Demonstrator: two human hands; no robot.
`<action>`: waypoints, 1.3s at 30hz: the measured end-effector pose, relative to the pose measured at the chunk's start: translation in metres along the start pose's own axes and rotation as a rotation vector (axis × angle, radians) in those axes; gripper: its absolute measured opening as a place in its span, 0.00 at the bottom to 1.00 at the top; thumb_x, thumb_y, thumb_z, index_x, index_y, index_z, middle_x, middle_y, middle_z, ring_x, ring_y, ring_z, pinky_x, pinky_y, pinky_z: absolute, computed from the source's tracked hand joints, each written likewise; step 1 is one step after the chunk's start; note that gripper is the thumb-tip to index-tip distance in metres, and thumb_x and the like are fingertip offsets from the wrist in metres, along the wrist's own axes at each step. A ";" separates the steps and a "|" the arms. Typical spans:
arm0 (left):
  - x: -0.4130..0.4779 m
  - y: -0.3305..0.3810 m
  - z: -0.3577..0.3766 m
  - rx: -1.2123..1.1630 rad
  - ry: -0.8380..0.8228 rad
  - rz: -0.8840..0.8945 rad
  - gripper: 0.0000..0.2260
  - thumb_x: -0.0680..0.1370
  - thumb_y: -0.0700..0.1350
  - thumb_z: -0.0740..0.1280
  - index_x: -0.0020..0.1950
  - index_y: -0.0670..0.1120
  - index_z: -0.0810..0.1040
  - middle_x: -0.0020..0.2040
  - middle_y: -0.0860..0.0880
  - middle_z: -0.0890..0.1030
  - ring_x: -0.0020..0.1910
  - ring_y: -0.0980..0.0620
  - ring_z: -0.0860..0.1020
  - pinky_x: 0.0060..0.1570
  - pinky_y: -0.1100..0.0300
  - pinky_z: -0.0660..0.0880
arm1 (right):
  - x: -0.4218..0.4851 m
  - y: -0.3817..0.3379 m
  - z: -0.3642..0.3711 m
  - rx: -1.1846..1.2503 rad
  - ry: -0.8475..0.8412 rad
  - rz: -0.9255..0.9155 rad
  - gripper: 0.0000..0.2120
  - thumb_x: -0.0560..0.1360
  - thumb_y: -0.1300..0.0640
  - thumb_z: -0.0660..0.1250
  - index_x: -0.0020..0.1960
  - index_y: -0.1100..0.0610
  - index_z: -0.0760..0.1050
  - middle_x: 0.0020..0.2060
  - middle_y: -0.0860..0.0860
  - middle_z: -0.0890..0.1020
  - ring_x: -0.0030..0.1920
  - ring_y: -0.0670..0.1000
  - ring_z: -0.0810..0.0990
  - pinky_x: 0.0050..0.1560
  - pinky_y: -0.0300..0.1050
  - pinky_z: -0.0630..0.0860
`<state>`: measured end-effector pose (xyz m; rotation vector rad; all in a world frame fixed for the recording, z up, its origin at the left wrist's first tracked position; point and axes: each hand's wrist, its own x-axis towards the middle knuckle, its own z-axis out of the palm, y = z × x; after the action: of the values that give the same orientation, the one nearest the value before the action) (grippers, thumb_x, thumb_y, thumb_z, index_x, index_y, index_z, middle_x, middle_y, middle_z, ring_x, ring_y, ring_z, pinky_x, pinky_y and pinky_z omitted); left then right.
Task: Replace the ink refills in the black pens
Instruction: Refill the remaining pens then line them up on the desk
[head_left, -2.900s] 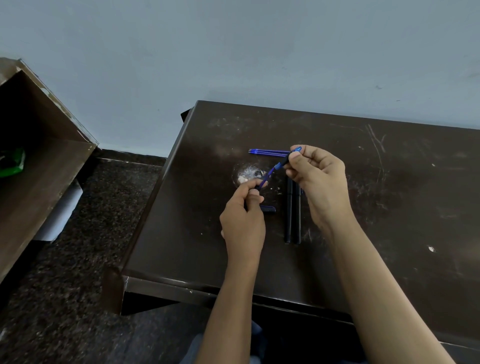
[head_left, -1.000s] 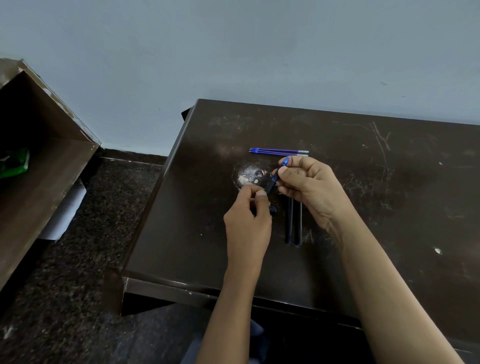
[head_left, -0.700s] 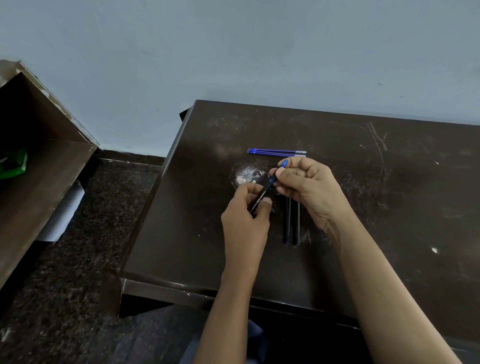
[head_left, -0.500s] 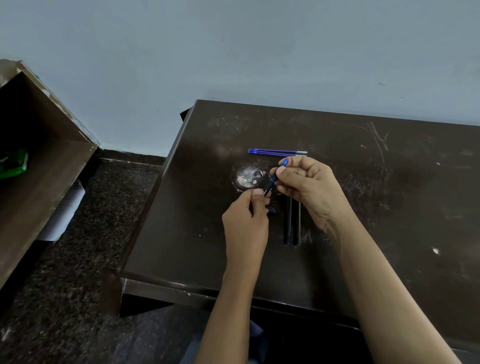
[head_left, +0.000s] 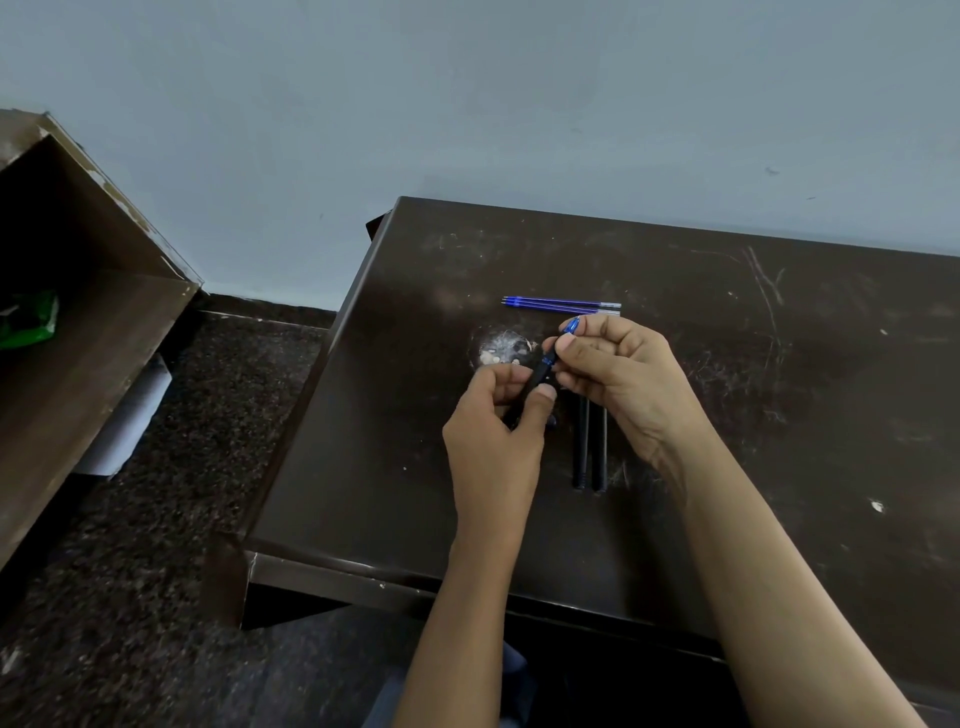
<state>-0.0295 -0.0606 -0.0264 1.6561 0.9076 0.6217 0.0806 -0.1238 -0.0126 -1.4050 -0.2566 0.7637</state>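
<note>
- The left hand (head_left: 493, 415) holds a black pen (head_left: 537, 376) by its barrel. Its grip is narrow, with thumb and fingers curled round the pen, just above the middle of the surface (head_left: 415, 493).
- The right hand (head_left: 618, 379) pinches a blue refill (head_left: 571, 326) that sticks out of the barrel's far end. Its fingertips are closed tight on the refill and its other fingers are curled in.
- The pen slants from near left to far right between the two hands, and the two grips almost touch.
- Most of the refill seems to sit inside the barrel. From this view I cannot tell whether it is an old one coming out or a new one going in.
- Two black pens (head_left: 589, 441) lie side by side on the surface, just near of the right hand and partly under it. Whether they already have fresh refills cannot be seen.
- Spare refills (head_left: 561, 305), blue and thin, lie in a close bundle just beyond the hands. This suggests more swaps are to come.
- A small dark piece (head_left: 550, 420), perhaps a cap or tip, lies by the left thumb and is mostly hidden.
- My judgement is that the task is in its middle: one pen is being worked on, two are waiting or finished, and the held pen's closing-up is not yet done.
</note>
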 end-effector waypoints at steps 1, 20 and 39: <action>0.000 -0.001 0.000 -0.004 -0.006 -0.012 0.04 0.78 0.47 0.67 0.51 0.50 0.79 0.43 0.56 0.81 0.42 0.66 0.79 0.40 0.76 0.72 | 0.000 0.000 0.000 0.000 0.000 0.002 0.06 0.75 0.65 0.68 0.51 0.62 0.77 0.46 0.58 0.84 0.39 0.46 0.82 0.44 0.39 0.80; 0.000 -0.001 0.001 -0.002 -0.002 -0.022 0.04 0.76 0.48 0.69 0.50 0.50 0.79 0.44 0.54 0.81 0.43 0.61 0.80 0.42 0.74 0.74 | 0.001 0.000 0.001 -0.018 -0.005 -0.012 0.09 0.74 0.66 0.68 0.54 0.65 0.77 0.43 0.57 0.84 0.38 0.45 0.82 0.43 0.37 0.80; 0.000 -0.003 0.004 -0.128 -0.073 -0.161 0.08 0.79 0.47 0.64 0.44 0.51 0.82 0.38 0.51 0.84 0.40 0.56 0.83 0.41 0.63 0.79 | 0.004 0.004 0.000 -0.061 -0.020 -0.040 0.09 0.76 0.66 0.66 0.55 0.63 0.77 0.44 0.56 0.85 0.42 0.46 0.83 0.43 0.37 0.79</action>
<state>-0.0273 -0.0626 -0.0300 1.4658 0.9192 0.4956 0.0819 -0.1216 -0.0177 -1.4459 -0.3247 0.7427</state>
